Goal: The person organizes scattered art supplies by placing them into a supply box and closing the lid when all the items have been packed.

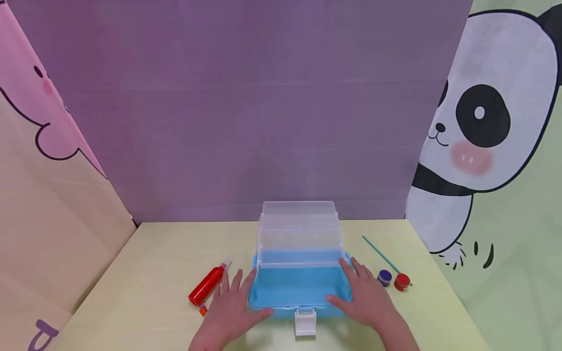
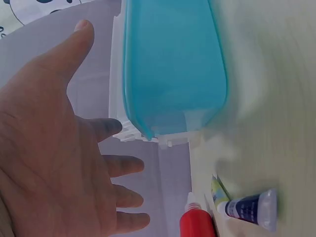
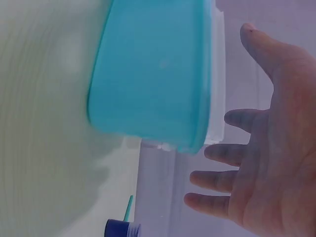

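A blue plastic box (image 1: 298, 287) stands near the front of the table, its clear lid (image 1: 301, 231) raised at the back. On its front the white latch (image 1: 305, 323) hangs down. My left hand (image 1: 233, 309) is spread beside the box's left end, palm toward it and thumb apart from the other fingers. At the opposite end, my right hand (image 1: 368, 296) has its fingers extended, the thumb overlapping the front right corner in the head view. Both wrist views show a bare palm holding nothing, with the box's blue wall (image 2: 173, 64) close by.
Left of the box lies a red bottle (image 1: 207, 285) with a pointed nozzle. Small tubes, one with a dark label (image 2: 244, 208), lie near it, mostly hidden in the head view. A blue jar (image 1: 384, 277), a red jar (image 1: 401, 282) and a thin green stick (image 1: 379, 253) are at right.
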Tool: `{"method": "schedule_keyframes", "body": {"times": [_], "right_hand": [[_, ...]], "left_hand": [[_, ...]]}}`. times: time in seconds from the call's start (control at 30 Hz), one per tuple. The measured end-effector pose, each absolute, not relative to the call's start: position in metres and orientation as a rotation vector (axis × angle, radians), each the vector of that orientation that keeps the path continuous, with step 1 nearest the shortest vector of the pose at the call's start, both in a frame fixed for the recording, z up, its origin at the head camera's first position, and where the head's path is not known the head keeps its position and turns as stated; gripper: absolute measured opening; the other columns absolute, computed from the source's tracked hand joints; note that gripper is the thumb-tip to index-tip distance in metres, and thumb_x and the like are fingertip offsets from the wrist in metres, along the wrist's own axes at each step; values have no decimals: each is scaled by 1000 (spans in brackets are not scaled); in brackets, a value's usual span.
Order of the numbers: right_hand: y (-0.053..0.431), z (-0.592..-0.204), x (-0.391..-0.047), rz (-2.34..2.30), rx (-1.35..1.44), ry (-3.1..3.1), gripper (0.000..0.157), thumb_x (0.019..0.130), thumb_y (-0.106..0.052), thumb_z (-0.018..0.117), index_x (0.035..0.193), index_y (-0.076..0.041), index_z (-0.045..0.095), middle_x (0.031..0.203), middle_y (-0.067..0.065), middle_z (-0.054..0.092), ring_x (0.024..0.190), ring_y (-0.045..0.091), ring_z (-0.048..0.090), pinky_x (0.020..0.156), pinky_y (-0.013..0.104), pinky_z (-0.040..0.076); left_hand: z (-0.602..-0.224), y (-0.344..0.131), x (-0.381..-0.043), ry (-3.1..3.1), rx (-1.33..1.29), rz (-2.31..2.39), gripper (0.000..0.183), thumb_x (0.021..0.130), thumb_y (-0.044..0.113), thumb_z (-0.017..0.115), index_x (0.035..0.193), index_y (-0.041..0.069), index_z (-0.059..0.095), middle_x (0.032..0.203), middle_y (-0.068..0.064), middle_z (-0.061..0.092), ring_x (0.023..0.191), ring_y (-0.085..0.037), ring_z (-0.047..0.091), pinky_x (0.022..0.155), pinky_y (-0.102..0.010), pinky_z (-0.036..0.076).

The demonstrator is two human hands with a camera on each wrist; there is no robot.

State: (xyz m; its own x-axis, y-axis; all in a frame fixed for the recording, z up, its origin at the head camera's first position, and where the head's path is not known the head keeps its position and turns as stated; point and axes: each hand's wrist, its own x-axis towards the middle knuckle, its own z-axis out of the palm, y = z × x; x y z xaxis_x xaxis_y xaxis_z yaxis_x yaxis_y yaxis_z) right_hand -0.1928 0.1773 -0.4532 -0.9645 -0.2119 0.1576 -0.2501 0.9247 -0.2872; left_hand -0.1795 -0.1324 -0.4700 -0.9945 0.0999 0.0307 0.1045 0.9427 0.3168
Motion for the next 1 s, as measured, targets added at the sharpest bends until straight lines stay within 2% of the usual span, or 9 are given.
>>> {"method": "schedule_keyframes", "body": {"times": [0.23, 0.53, 0.7, 1.0], "right_hand": [[186, -459, -197, 563, 347, -2971, 93, 67, -71, 51, 140, -20, 25, 140, 14, 25, 120, 35, 32, 79, 52, 43], [193, -465, -210, 662, 261, -2878, 85, 72, -57, 60, 135, -8, 31, 133, 16, 37, 114, 35, 41, 80, 51, 43], [198, -471, -217, 786, 196, -2876, 80, 75, -53, 60, 134, -8, 33, 130, 14, 41, 115, 32, 41, 82, 49, 43], [204, -480, -223, 1154, 131, -2879, 76, 76, -44, 65, 134, -8, 33, 128, 14, 43, 103, 33, 51, 75, 42, 49]], "left_hand": [[-475, -137, -177, -3120, -155, -551, 104, 54, 81, 49, 138, 25, 28, 135, -14, 33, 123, -45, 20, 88, -66, 23], [-478, -139, -173, -3091, -190, -528, 103, 56, 82, 46, 138, 23, 28, 133, -15, 36, 123, -47, 19, 89, -64, 24], [-480, -140, -173, -3081, -192, -512, 102, 57, 81, 46, 139, 23, 27, 132, -15, 37, 123, -46, 20, 88, -64, 26], [-484, -142, -170, -3101, -201, -569, 102, 58, 82, 44, 139, 25, 25, 133, -14, 36, 122, -48, 20, 89, -62, 26]]}}
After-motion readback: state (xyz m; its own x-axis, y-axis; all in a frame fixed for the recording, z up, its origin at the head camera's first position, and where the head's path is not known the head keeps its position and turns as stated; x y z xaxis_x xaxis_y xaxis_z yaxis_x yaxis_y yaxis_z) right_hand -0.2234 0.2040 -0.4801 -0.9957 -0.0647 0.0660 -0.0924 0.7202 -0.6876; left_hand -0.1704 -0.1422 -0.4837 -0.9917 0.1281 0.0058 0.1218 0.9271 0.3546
